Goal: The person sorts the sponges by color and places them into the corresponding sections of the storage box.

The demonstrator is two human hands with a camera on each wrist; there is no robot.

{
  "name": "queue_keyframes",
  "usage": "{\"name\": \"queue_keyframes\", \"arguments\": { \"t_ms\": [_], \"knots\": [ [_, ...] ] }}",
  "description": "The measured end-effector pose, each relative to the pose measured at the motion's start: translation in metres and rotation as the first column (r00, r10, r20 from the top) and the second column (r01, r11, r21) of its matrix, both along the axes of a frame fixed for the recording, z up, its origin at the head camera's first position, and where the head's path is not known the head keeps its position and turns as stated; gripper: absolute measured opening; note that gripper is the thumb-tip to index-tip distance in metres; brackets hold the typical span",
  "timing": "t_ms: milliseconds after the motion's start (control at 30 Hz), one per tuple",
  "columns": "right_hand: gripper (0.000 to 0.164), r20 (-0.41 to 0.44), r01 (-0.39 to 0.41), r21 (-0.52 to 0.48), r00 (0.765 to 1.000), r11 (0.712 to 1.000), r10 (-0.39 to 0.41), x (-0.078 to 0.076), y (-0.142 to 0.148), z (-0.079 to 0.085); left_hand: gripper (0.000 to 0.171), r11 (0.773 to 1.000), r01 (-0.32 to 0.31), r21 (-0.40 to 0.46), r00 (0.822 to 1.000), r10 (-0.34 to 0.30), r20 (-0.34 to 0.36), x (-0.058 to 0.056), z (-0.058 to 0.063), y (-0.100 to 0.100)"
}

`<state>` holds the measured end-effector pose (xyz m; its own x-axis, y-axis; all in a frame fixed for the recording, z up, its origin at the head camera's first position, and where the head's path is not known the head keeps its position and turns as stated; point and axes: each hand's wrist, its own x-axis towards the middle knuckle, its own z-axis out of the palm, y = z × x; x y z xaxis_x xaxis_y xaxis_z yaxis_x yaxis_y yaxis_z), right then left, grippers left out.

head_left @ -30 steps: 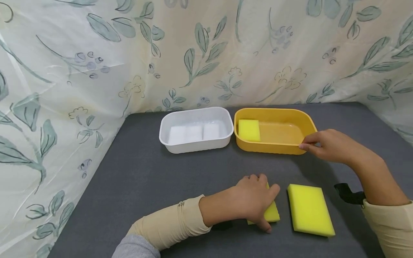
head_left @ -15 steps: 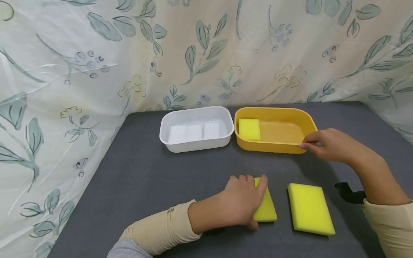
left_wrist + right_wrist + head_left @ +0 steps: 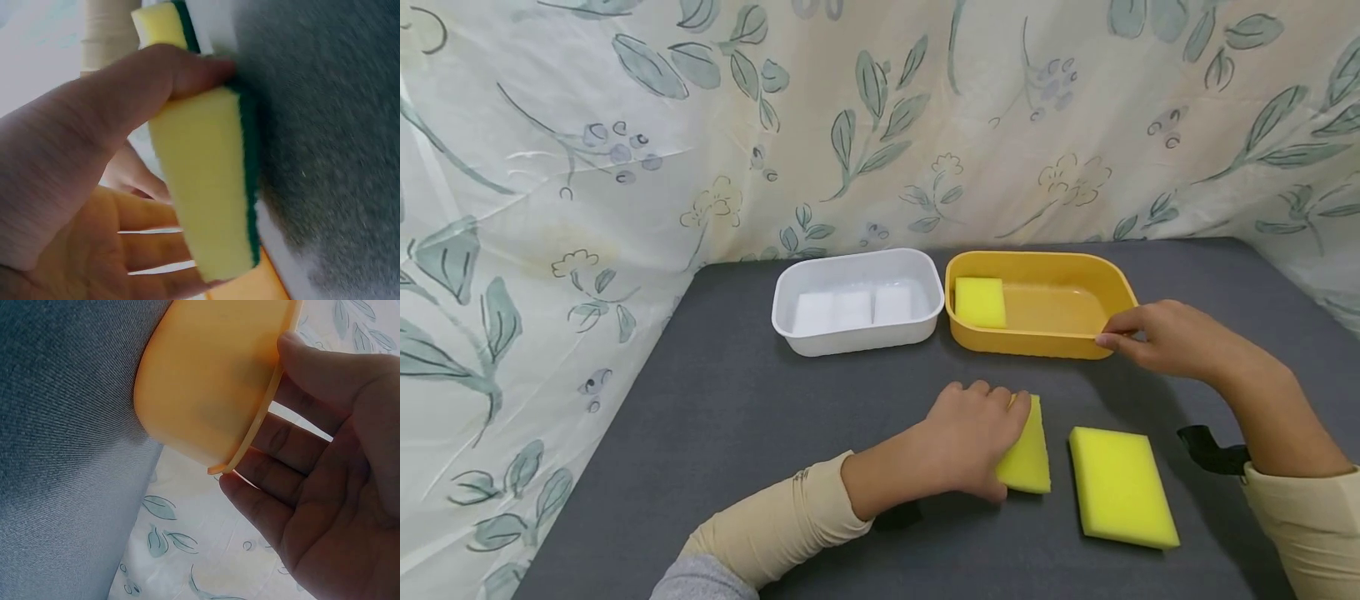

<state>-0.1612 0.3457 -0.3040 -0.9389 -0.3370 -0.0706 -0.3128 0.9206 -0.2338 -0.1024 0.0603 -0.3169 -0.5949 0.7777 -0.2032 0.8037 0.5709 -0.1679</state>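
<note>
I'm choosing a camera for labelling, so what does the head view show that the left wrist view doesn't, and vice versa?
Only the head view shows the white container and the boxed sponge inside the yellow container.

Only the left wrist view shows a dark green layer on the held sponge, plus the palm side of the left hand.

Both show that hand gripping its sponge, the loose sponge, the right hand and some of the yellow container.

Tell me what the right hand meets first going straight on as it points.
Right hand pinches the orange oblong plastic tray at its rim, so the tray comes first; beyond that, probably the yellow foam sponge inside, depth unclear.
</note>
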Motion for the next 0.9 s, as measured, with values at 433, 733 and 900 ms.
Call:
{"name": "queue_keyframes", "arguments": {
  "t_ms": [433,733,900],
  "knots": [
    [0.021,-0.009,-0.021,-0.028,1.0,0.999,0.021,0.001,0.002,0.0,0.101,0.984,-0.002,0.177,0.989,0.028,-0.143,-0.027,0.001,0.004],
    [0.019,-0.013,-0.027,-0.031,1.0,0.999,0.026,0.002,0.001,0.0,0.098,0.976,0.04,0.215,0.976,0.008,-0.216,-0.04,0.005,0.009],
    [0.02,-0.01,-0.028,-0.025,1.0,0.999,0.027,0.001,0.002,-0.001,0.097,0.974,0.038,0.222,0.971,0.016,-0.237,-0.046,0.003,0.012]
  ]
}}
